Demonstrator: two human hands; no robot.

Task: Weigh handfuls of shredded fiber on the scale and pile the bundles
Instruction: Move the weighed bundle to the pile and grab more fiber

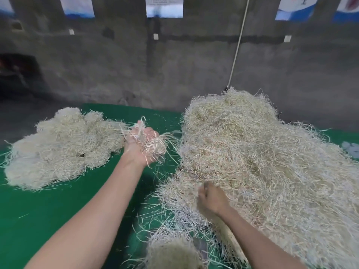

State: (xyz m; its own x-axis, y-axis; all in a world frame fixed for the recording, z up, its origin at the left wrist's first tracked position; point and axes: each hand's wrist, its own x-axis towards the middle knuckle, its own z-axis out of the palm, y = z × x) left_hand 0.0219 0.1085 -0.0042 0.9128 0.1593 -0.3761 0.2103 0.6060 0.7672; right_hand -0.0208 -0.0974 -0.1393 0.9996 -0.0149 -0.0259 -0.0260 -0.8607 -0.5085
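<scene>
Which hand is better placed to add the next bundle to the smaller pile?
Left. The left hand already grips a handful beside the smaller pile, while the right hand is curled into the big heap on the other side.

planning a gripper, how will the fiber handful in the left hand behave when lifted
Probably floppy: strands droop and stick out of the handful in the left hand. Likely light, held up one-handed. May shed: loose strands lie on the green surface.

2 bare forearms (101, 200), bare left hand (140, 144) and right hand (210, 200)
</scene>
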